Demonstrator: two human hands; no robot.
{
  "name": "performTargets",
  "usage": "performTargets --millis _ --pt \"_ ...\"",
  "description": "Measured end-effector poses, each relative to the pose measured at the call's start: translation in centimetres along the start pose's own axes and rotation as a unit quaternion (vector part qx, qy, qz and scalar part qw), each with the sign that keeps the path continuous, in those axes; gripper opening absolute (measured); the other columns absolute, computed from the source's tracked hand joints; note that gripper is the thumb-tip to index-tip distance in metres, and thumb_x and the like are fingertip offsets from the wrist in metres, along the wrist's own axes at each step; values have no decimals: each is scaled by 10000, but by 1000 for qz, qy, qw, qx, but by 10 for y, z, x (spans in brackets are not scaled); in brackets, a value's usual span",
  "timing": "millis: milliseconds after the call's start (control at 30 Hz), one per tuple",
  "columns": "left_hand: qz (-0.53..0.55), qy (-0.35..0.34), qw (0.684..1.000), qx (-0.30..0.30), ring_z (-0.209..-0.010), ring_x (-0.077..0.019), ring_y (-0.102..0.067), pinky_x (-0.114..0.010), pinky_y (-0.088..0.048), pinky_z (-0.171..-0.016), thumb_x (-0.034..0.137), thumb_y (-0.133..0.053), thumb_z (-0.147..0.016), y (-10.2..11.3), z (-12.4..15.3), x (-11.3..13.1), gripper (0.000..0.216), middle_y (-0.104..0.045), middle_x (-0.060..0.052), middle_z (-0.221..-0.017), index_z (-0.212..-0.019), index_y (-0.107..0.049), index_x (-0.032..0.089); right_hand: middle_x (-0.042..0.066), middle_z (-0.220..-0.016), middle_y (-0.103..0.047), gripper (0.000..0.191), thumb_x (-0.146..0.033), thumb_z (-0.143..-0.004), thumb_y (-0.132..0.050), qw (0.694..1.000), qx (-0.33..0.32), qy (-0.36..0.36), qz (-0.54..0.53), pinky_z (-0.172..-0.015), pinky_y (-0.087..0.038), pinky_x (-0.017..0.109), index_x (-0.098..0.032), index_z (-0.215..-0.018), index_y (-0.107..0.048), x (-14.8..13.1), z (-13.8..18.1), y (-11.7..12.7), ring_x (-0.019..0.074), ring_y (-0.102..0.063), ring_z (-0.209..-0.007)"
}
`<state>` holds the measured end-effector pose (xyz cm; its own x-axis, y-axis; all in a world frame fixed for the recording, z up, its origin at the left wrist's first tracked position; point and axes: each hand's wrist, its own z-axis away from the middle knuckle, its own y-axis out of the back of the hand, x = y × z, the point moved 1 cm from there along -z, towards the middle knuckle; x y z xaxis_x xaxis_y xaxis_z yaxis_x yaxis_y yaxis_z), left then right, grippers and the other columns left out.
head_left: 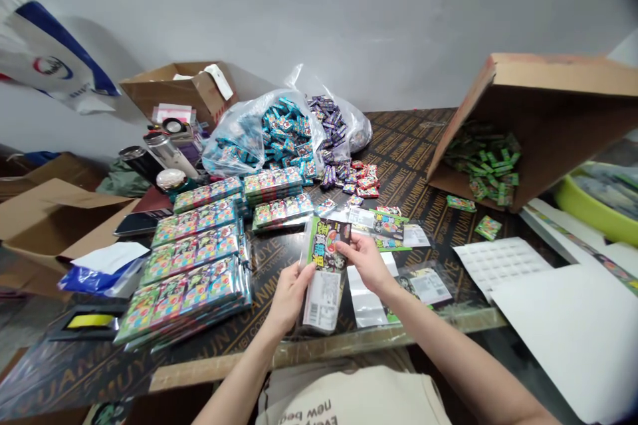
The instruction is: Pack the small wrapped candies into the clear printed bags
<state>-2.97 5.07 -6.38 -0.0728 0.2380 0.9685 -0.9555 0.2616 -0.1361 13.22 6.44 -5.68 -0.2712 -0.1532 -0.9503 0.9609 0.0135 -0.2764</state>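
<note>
Cream lettered shirt (359, 398) nearest — beyond it, left hand (289, 295) and right hand (369, 264), fingers pinching a flat black-and-green plastic packet (326, 273): likely light, floppy, slippery — edges hold best.

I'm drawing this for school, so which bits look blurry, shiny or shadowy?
In the head view, the held pouch looks fairly sharp; in the head view, the green tub at the right edge looks soft; in the head view, the clear bag of blue packets has shiny white streaks, and the tilted box is dim inside.
</note>
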Motion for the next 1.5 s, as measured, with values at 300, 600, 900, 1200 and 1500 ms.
performTargets --millis 300,600,900,1200,1500 --pt "-143 -81 986 33 -554 -103 -476 -199 -372 -524 388 -608 -723 12 -13 -13 282 -548 20 -588 -640 -569 121 -9 -660 -630 249 -240 -633 -693 988 -104 -10 118 -527 -454 227 -154 -852 -613 22 0 16 127 -571 -561" --pt "72 -82 994 1 -1007 -229 -571 -339 -429 -879 282 -648 -701 -11 -24 -12 414 -628 -96 -1097 -1087 -586 143 5 -788 -648 293 -413 -714 -622 998 38 51 17 -684 -455 257 -195 -911 -618 9 -1 9 159 -582 -745" --pt "143 74 986 40 -669 -174 -630 -248 -466 -568 377 -629 -696 -19 -20 -7 277 -699 -82 -753 -778 -684 118 41 -757 -695 119 -218 -614 -587 983 83 -57 -152 -713 -463 319 -164 -687 -664 10 6 9 204 -637 -731" --pt "-183 -165 969 20 -779 -206 -637 -299 -487 -736 275 -675 -651 -16 -4 35 133 -704 -72 -815 -718 -714 168 36 -871 -702 135 -271 -673 -683 983 45 133 120 -865 -448 377 -233 -798 -719 -4 24 36 225 -626 -884" --pt "-270 -156 950 -16 -641 -187 -623 -267 -474 -600 281 -640 -686 -16 -11 50 144 -689 -58 -683 -710 -706 155 21 -626 -663 211 -355 -686 -655 980 -21 90 177 -515 -473 270 -172 -777 -706 -19 21 35 146 -577 -520"
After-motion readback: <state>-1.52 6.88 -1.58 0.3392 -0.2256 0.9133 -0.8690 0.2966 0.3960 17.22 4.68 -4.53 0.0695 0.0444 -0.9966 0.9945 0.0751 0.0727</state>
